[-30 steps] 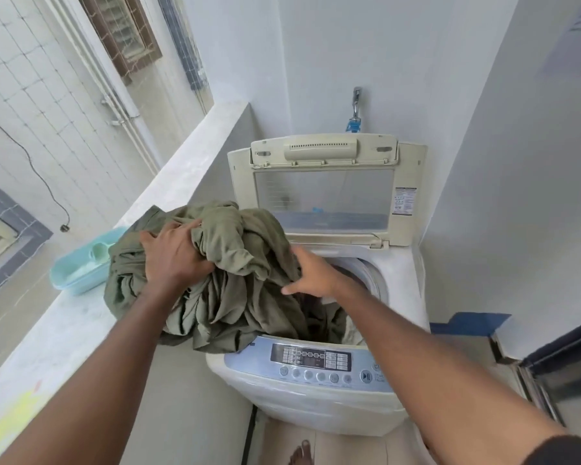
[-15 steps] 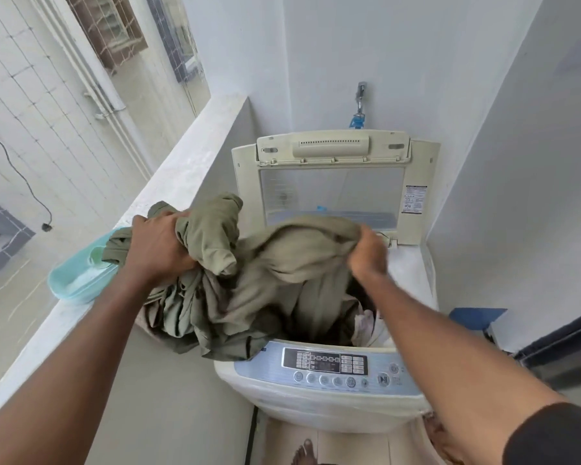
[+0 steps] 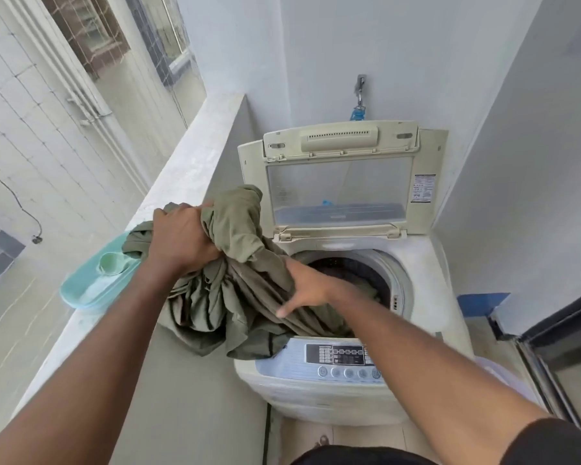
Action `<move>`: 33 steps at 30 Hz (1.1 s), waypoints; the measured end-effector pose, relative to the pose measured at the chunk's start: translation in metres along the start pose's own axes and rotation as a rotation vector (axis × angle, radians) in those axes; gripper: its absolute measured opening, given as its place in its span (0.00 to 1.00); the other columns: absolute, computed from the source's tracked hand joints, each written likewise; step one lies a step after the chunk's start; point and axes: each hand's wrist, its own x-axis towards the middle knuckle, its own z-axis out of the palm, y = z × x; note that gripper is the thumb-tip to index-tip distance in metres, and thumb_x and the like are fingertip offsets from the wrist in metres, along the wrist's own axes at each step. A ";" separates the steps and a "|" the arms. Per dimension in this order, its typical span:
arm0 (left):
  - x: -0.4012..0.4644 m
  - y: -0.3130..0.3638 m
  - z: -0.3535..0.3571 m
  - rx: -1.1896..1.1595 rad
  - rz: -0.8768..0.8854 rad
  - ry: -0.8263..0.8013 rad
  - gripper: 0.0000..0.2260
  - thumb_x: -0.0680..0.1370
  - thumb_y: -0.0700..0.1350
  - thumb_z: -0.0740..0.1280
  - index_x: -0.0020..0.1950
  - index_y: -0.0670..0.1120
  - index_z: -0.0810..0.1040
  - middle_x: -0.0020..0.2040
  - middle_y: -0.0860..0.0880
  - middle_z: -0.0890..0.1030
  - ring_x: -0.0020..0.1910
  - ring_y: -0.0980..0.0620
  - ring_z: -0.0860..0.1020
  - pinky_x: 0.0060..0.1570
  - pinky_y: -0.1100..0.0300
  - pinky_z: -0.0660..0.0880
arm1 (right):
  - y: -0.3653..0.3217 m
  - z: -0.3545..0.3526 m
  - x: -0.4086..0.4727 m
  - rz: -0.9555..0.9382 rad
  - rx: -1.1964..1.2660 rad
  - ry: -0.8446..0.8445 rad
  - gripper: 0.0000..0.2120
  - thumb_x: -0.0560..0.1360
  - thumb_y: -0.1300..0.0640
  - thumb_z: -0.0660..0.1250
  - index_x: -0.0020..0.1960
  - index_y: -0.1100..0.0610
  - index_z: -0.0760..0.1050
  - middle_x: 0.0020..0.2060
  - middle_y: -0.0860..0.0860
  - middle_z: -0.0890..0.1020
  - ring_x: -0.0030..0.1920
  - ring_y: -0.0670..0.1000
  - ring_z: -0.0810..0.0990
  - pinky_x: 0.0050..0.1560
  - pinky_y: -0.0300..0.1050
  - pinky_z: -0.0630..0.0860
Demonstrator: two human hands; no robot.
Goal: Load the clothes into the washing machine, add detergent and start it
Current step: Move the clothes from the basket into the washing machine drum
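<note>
A white top-loading washing machine [image 3: 426, 263] stands with its lid [image 3: 339, 182] raised and its drum [image 3: 356, 273] open. A big bundle of olive-green cloth [image 3: 228, 307] hangs over the machine's left front edge, partly inside the drum. My left hand [image 3: 182, 239] grips a bunched part of the cloth above the ledge. My right hand [image 3: 304, 290] lies on the cloth at the drum's left rim, its fingers curled into the fabric. The control panel [image 3: 339, 359] shows below my right forearm.
A pale turquoise tray [image 3: 88, 293] holding a small green cup [image 3: 113, 263] sits on the white ledge [image 3: 195, 162] at the left. A tap [image 3: 359, 92] sticks out of the wall behind the machine. A dark door frame [image 3: 557, 333] is at the right.
My right hand has let go of the cloth it lifted over the drum and come back left and down onto the bundle. The drum opening shows now. My left hand keeps its grip.
</note>
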 end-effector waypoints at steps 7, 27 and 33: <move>-0.003 -0.003 -0.009 -0.064 -0.026 -0.161 0.43 0.52 0.78 0.68 0.60 0.58 0.69 0.46 0.50 0.82 0.54 0.40 0.78 0.52 0.41 0.66 | -0.044 0.036 0.016 0.053 -0.016 0.437 0.22 0.71 0.51 0.70 0.64 0.51 0.75 0.55 0.53 0.84 0.57 0.58 0.82 0.55 0.47 0.76; 0.010 -0.015 -0.026 0.189 -0.012 -0.336 0.18 0.68 0.52 0.72 0.55 0.62 0.69 0.48 0.55 0.69 0.44 0.43 0.78 0.41 0.47 0.77 | 0.066 -0.054 -0.072 0.341 -0.182 -0.082 0.47 0.66 0.57 0.80 0.78 0.46 0.60 0.71 0.53 0.73 0.69 0.57 0.73 0.71 0.57 0.70; 0.008 0.000 -0.034 0.116 -0.015 -0.177 0.18 0.69 0.43 0.69 0.55 0.58 0.72 0.51 0.52 0.74 0.43 0.40 0.78 0.39 0.47 0.77 | -0.013 -0.001 -0.025 -0.003 -0.057 0.059 0.63 0.59 0.46 0.84 0.82 0.49 0.48 0.79 0.52 0.63 0.77 0.53 0.64 0.77 0.52 0.62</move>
